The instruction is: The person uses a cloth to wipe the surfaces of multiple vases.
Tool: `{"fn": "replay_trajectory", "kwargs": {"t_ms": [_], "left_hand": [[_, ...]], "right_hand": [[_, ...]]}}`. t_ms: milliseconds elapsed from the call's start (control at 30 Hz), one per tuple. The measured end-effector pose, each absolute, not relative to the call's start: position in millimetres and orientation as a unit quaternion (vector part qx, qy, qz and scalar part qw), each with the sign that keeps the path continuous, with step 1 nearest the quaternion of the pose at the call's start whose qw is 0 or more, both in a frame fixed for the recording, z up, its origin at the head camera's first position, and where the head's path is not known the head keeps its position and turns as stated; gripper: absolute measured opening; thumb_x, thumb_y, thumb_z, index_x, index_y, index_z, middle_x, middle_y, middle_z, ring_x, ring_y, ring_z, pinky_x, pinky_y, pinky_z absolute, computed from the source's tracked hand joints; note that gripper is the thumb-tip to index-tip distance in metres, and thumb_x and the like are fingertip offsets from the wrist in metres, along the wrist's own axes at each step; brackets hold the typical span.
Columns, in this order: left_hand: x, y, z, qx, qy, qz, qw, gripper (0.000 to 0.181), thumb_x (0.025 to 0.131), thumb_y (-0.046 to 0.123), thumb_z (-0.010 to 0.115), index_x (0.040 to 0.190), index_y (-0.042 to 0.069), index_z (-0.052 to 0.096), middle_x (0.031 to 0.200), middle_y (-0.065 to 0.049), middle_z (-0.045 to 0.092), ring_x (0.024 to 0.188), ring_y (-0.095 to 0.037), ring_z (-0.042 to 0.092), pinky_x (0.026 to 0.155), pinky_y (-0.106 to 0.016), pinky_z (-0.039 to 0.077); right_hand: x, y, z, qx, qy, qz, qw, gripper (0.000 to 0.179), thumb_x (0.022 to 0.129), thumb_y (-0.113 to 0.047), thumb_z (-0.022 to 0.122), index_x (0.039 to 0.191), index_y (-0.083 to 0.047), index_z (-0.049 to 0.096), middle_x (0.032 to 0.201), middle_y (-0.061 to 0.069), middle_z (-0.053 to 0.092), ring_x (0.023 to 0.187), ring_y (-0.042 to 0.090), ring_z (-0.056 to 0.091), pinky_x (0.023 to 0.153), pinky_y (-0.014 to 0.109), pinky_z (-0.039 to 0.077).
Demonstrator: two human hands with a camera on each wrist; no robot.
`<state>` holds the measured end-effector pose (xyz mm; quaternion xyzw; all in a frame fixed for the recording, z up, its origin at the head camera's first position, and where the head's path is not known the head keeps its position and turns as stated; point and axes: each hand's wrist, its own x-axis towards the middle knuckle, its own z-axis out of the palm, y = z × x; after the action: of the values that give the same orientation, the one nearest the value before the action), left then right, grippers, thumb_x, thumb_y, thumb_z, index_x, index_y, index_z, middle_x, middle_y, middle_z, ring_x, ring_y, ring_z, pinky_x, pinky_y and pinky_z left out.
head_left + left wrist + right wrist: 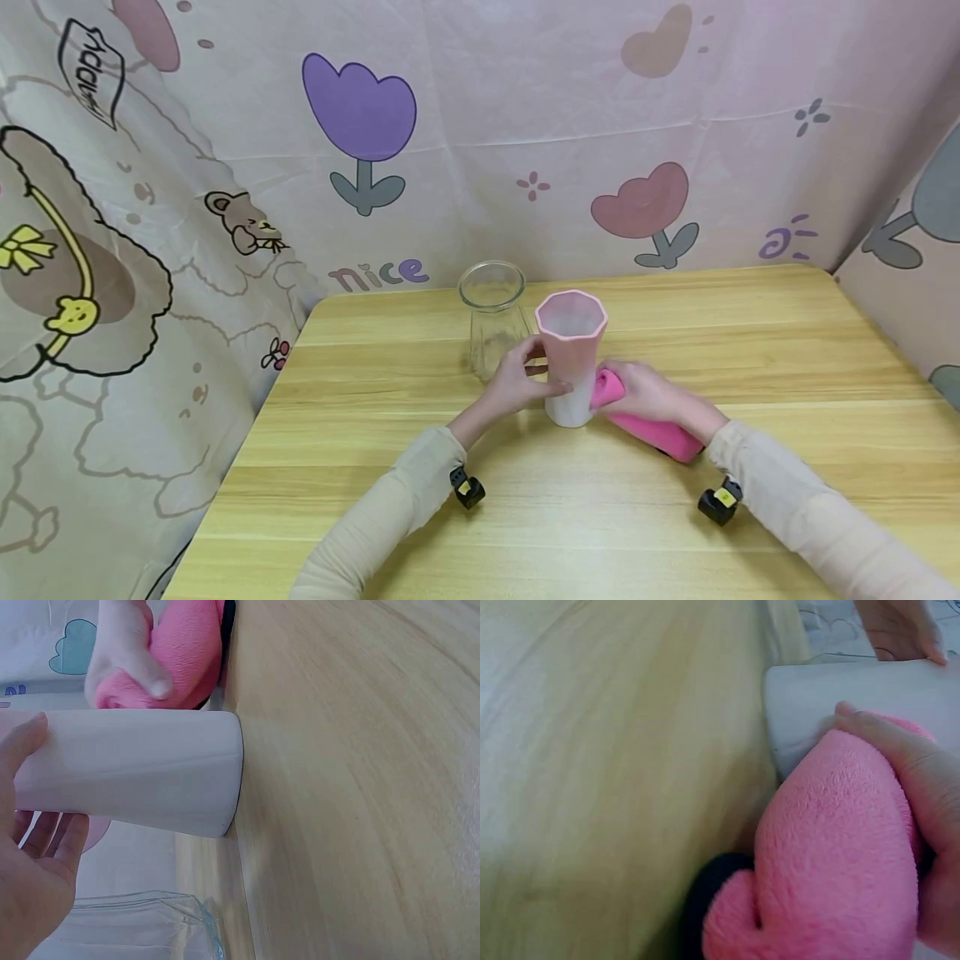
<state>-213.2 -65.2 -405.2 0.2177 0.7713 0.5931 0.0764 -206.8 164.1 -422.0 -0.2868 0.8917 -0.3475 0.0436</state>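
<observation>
A tall faceted vase (572, 358), pink at the rim and fading to white below, stands upright on the wooden table. My left hand (516, 379) grips it from the left, thumb across the near side and fingers behind, as the left wrist view also shows. Bunched in my right hand (647, 392) is a fluffy pink cloth (832, 847) with a dark edge. The cloth meets the lower right side of the vase, and part of it drapes down to the table. Fingers of the right hand behind the vase are partly hidden.
A clear glass vase (492, 321) with a wide round rim stands just behind and left of my left hand. The table (570, 517) backs onto a printed curtain (480, 142), which also hangs along both sides.
</observation>
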Motion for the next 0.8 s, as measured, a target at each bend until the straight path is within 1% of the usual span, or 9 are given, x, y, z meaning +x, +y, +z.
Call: {"fn": "replay_trajectory", "kwargs": {"t_ms": [100,200,300,433,500,567,667,733,800], "left_hand": [[-213,-65,-407,0.221,0.770,0.594,0.072,0.067,0.067,0.012,0.081,0.125,0.007,0.048,0.115,-0.008,0.056,0.106,-0.021,0.054,0.090,-0.033,0.048],[-214,-65,-407,0.222,0.769,0.596,0.070,0.066,0.067,0.012,0.081,0.124,0.007,0.048,0.115,-0.008,0.056,0.107,-0.024,0.053,0.090,-0.033,0.048],[-214,-65,-407,0.222,0.769,0.595,0.075,0.065,0.067,0.011,0.080,0.124,0.007,0.048,0.115,-0.009,0.055,0.108,-0.027,0.052,0.091,-0.033,0.048],[-209,-65,-397,0.221,0.767,0.597,0.081,0.064,0.068,0.006,0.079,0.124,0.003,0.047,0.116,-0.012,0.055,0.109,-0.029,0.051,0.092,-0.037,0.047],[-205,-65,-390,0.222,0.766,0.598,0.081,0.064,0.068,0.004,0.078,0.124,0.001,0.047,0.116,-0.014,0.055,0.109,-0.030,0.051,0.092,-0.039,0.047],[-202,-65,-386,0.223,0.768,0.595,0.078,0.064,0.068,0.003,0.077,0.124,-0.001,0.046,0.115,-0.015,0.055,0.108,-0.030,0.051,0.092,-0.041,0.047],[-202,-65,-386,0.227,0.770,0.592,0.074,0.063,0.069,0.003,0.077,0.124,-0.001,0.047,0.115,-0.015,0.055,0.107,-0.028,0.052,0.092,-0.039,0.047],[-205,-65,-391,0.226,0.769,0.594,0.071,0.063,0.069,0.004,0.077,0.124,0.000,0.047,0.115,-0.014,0.055,0.107,-0.027,0.052,0.091,-0.038,0.048],[-208,-65,-397,0.226,0.769,0.594,0.070,0.064,0.068,0.006,0.078,0.124,0.002,0.047,0.115,-0.013,0.055,0.107,-0.027,0.052,0.091,-0.035,0.048]], "right_hand": [[-207,163,-426,-0.293,0.899,-0.320,0.052,0.042,0.069,-0.033,0.078,0.099,-0.011,0.060,0.085,-0.005,0.062,0.075,0.009,0.055,0.070,0.028,0.049],[-207,163,-429,-0.300,0.900,-0.310,0.060,0.043,0.070,-0.035,0.077,0.100,-0.009,0.059,0.085,-0.005,0.062,0.074,0.009,0.054,0.069,0.028,0.048],[-207,165,-429,-0.295,0.891,-0.336,0.071,0.041,0.070,-0.035,0.077,0.099,-0.011,0.059,0.086,-0.005,0.062,0.075,0.009,0.055,0.070,0.028,0.048],[-207,168,-426,-0.282,0.872,-0.393,0.074,0.040,0.072,-0.034,0.075,0.101,-0.011,0.060,0.090,-0.004,0.064,0.079,0.010,0.058,0.072,0.027,0.051],[-207,168,-423,-0.270,0.862,-0.424,0.068,0.041,0.073,-0.032,0.075,0.105,-0.010,0.060,0.092,-0.001,0.065,0.080,0.011,0.060,0.071,0.027,0.052],[-206,168,-418,-0.254,0.852,-0.453,0.062,0.043,0.074,-0.030,0.075,0.108,-0.008,0.059,0.093,0.003,0.065,0.077,0.014,0.061,0.066,0.028,0.054],[-203,167,-411,-0.227,0.843,-0.485,0.049,0.046,0.074,-0.028,0.075,0.109,-0.006,0.058,0.092,0.008,0.065,0.073,0.017,0.062,0.061,0.029,0.055],[-201,165,-407,-0.210,0.841,-0.497,0.039,0.046,0.074,-0.027,0.075,0.111,-0.005,0.056,0.092,0.010,0.065,0.074,0.018,0.062,0.061,0.030,0.055],[-198,163,-403,-0.194,0.839,-0.507,0.024,0.046,0.075,-0.025,0.075,0.112,-0.005,0.056,0.094,0.012,0.065,0.076,0.018,0.062,0.063,0.030,0.055]]}}
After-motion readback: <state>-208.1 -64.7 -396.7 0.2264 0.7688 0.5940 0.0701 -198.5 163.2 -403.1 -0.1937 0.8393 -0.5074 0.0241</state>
